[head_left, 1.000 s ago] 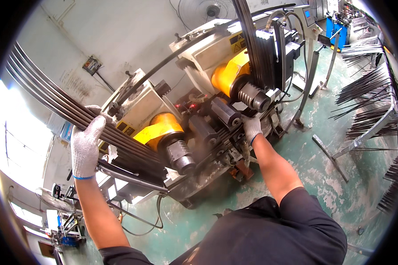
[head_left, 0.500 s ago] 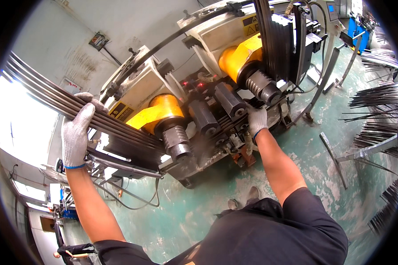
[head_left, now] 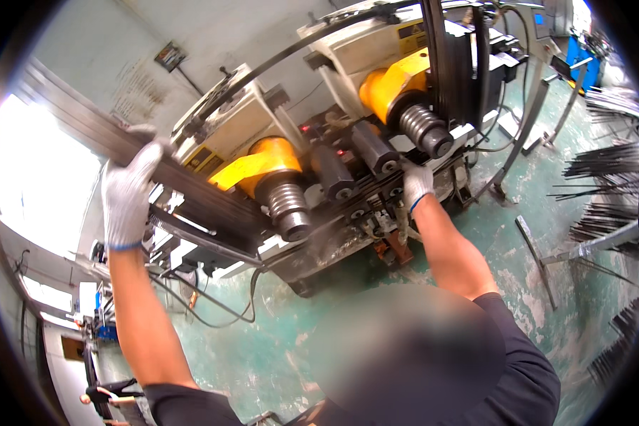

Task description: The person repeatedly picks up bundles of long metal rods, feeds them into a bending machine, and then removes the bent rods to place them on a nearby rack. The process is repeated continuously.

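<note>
- The green floor (head_left: 277,341) is spreading toward six o'clock in my view.
- The white-housed machine (head_left: 326,128) is standing at twelve o'clock.
- The bundle of dark rods (head_left: 202,192) is slanting in from ten o'clock, alongside the machine. Its outer stretch is smearing, so I am reading that as motion; I am favouring an even hold, with no rod crossing another.
- Two yellow arms (head_left: 270,156) are jutting out, at about eleven and one o'clock.
- The left hand (head_left: 131,188), gloved, is clamping that bundle at nine o'clock, thumb on the near side. Its fingers are partly hiding behind the rods. I am counting on a firm palm and a loose wrist there.
- Ribbed steel cylinders (head_left: 289,206) are pointing toward me below those arms; I am wanting the glove cuffs well clear of them.
- A dark hexagonal block (head_left: 373,147) is sitting near one o'clock.
- The right hand (head_left: 417,183), well apart from the left, is resting just beside that block's end, between two and three o'clock. Its fingertips are hiding, so I cannot tell whether it is gripping anything; I am being wary of pinching there.
- A red light (head_left: 341,153) is glowing just past twelve.
</note>
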`<state>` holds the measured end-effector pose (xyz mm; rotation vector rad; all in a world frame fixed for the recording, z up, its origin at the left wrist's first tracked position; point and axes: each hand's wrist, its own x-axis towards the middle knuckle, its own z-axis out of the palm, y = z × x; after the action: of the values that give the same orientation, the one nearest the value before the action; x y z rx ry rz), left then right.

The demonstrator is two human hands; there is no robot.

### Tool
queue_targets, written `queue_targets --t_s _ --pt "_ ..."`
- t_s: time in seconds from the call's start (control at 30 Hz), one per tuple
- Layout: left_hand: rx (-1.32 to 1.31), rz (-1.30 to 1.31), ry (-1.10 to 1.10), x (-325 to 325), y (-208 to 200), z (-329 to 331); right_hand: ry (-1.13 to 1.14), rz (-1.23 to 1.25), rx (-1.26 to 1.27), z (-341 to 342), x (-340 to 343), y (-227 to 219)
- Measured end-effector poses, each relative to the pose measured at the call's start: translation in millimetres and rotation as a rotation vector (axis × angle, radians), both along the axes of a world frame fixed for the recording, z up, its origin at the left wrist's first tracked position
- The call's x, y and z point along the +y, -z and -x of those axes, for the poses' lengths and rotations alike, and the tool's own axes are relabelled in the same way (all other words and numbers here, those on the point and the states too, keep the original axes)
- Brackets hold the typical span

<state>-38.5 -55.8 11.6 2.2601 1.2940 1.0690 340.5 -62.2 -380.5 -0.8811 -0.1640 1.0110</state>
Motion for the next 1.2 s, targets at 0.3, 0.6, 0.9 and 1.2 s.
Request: queue_targets --t_s 0.3,0.6,0.9,1.2 --pt "-0.36 -0.184 0.039 -199.7 91.2 53.5 0.236 0.122 -0.092 23.0 -278.1 2.4" --pt "-1.093 1.228 0.162 -342.2 341.7 42.7 0.809 0.84 -0.466 -19.4 -705.3 2.8" --pt "-0.944 2.101 0.11 -592.9 549.4 -65.6 1.402 1.02 -0.731 -16.4 -1052.0 -68.1" --pt "-0.263 1.72 1.193 -766.9 673.0 -137.2 1.462 1.356 -1.058 -67.2 -1309.0 -110.3"
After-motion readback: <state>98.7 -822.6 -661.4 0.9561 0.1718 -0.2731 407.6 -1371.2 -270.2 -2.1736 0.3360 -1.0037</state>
